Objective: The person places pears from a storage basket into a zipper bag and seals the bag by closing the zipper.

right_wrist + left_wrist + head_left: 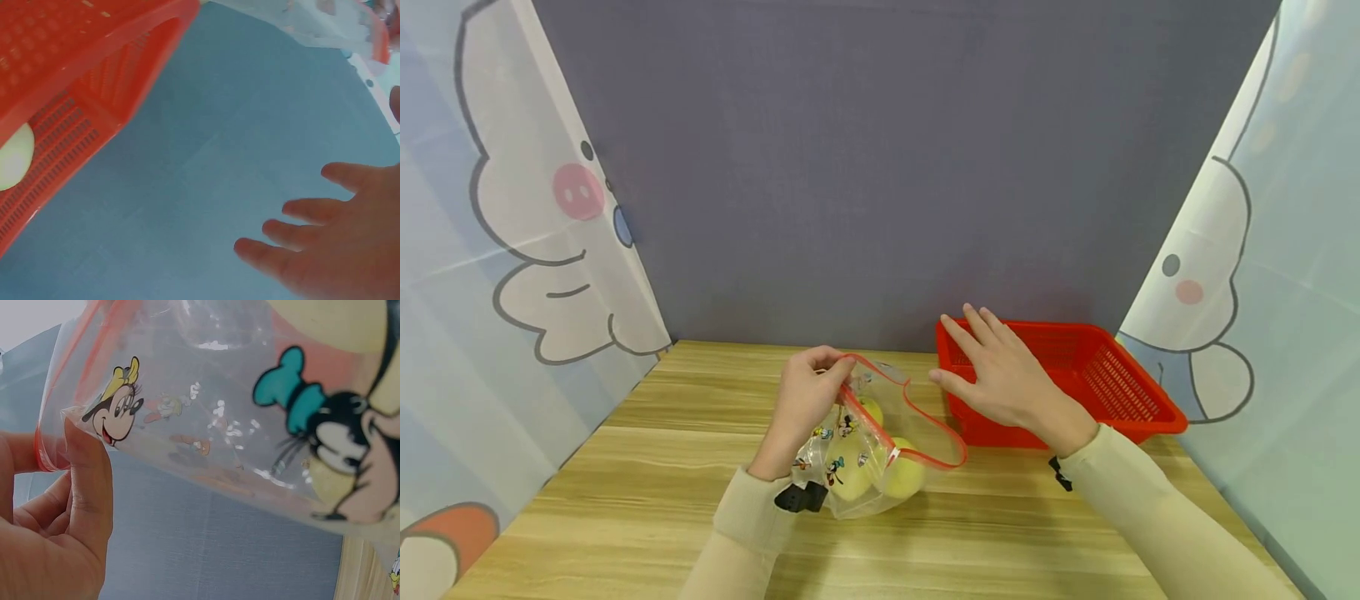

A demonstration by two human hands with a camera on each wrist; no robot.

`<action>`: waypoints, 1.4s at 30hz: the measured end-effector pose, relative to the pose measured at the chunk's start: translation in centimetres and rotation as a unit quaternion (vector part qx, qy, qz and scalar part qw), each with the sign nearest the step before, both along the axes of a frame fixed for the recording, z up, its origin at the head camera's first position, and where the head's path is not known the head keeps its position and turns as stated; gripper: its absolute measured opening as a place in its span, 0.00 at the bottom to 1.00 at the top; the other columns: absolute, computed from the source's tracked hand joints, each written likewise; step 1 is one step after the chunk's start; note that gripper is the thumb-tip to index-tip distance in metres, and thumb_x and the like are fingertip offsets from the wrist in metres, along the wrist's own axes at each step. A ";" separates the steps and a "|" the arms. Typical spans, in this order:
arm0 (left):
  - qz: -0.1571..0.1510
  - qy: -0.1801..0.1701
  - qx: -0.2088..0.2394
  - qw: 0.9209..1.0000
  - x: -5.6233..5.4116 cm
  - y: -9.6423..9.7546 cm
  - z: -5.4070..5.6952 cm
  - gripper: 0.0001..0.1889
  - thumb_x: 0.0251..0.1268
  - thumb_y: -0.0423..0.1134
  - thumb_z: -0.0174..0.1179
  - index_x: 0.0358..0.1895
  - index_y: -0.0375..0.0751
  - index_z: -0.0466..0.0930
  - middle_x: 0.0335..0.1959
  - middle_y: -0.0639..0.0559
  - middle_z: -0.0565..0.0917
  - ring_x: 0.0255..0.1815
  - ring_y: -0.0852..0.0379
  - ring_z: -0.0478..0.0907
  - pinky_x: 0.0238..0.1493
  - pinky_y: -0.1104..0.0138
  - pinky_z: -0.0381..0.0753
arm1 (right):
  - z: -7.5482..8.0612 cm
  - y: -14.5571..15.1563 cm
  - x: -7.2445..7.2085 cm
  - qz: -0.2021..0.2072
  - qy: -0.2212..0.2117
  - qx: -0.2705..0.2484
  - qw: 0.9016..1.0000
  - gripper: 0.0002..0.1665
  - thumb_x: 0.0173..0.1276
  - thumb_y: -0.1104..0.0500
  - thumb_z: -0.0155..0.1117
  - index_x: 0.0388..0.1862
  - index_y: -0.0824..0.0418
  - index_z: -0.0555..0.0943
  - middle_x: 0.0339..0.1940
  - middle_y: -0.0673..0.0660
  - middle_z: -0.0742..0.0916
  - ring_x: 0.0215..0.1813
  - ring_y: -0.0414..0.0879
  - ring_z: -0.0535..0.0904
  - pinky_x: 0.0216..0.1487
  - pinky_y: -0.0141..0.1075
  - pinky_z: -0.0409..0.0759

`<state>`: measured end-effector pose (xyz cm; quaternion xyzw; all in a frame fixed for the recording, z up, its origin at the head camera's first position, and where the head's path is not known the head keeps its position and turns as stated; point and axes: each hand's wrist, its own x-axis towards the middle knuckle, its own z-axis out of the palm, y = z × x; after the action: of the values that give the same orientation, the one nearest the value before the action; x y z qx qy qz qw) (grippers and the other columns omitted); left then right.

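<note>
Between the hands (801, 402) (1009, 379), pinched by the left, a bag (874, 446).

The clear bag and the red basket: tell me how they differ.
The clear bag is see-through with cartoon prints, whereas the red basket is solid red with slotted walls. The left hand pinches the bag's edge, while the basket stands on the table, ungripped. The bag looks soft and creased, the basket stiff. Both have open tops and red rims.
</note>
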<state>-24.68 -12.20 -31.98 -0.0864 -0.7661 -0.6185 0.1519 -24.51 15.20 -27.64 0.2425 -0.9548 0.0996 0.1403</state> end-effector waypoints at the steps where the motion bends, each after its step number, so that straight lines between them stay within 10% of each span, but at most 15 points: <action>1: 0.000 -0.001 0.002 1.000 0.0 0.0 0.0 0.08 0.71 0.36 0.63 0.35 0.35 0.87 0.27 0.39 0.84 0.18 0.55 0.79 0.22 0.68 0.81 | 0.0 0.1 -0.2 -0.006 -0.003 0.001 1.000 0.51 0.73 0.26 0.48 0.84 0.53 0.54 0.84 0.65 0.52 0.82 0.66 0.44 0.79 0.62 0.45; 42: 0.001 -0.004 0.005 1.000 -0.1 0.2 -0.2 0.08 0.71 0.36 0.63 0.36 0.35 0.86 0.30 0.33 0.84 0.18 0.54 0.79 0.22 0.67 0.82 | -3.5 5.7 -7.5 -0.110 -0.140 -0.016 0.984 0.58 0.73 0.22 0.40 0.85 0.59 0.45 0.82 0.74 0.43 0.79 0.77 0.36 0.74 0.72 0.38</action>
<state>-24.80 -11.98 -32.20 -0.0825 -0.7639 -0.6224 0.1493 -32.01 20.92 -31.19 0.1179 -0.9841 0.1317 0.0186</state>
